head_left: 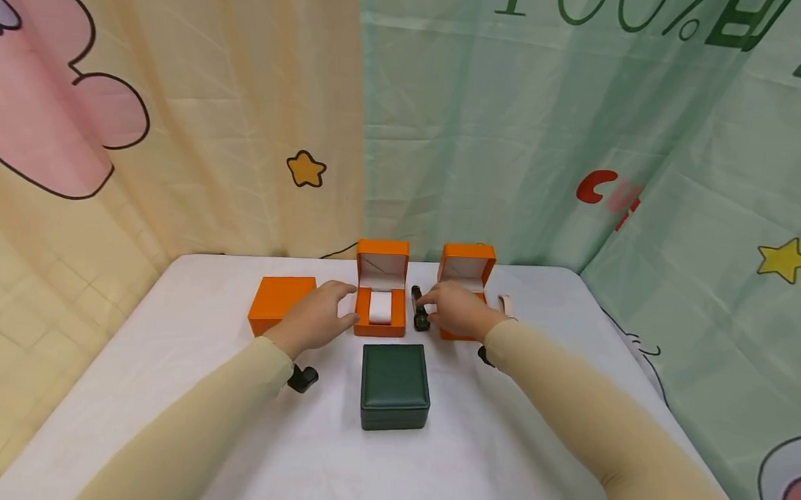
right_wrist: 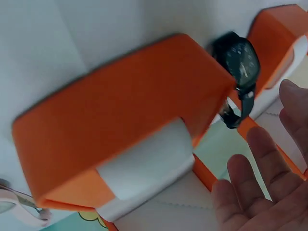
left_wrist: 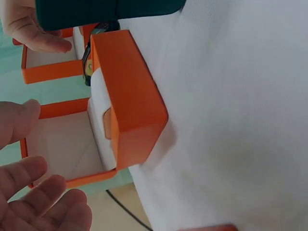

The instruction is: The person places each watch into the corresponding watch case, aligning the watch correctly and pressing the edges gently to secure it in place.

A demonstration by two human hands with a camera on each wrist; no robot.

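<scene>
My left hand [head_left: 315, 317] hovers beside an open orange watch box [head_left: 361, 324] with a white cushion [head_left: 380, 308] inside. Its fingers [left_wrist: 60, 211] are spread and loosely bent, holding nothing. The right hand [head_left: 461, 311] is over a second open orange box [head_left: 468, 252], which it partly covers in the head view. A black watch [right_wrist: 245, 65] stands on the table between the two boxes. The right fingers [right_wrist: 267, 154] reach towards its strap, relaxed and apart from it in the right wrist view. The second box also holds a white cushion [right_wrist: 149, 161].
A dark green box [head_left: 396, 382], lid down, sits at the front middle of the white table [head_left: 314, 453]. Another orange box [head_left: 276, 301], closed, lies at the left. A watch with a pale pink strap [head_left: 506, 305] is right of the second open box. Curtains hang behind.
</scene>
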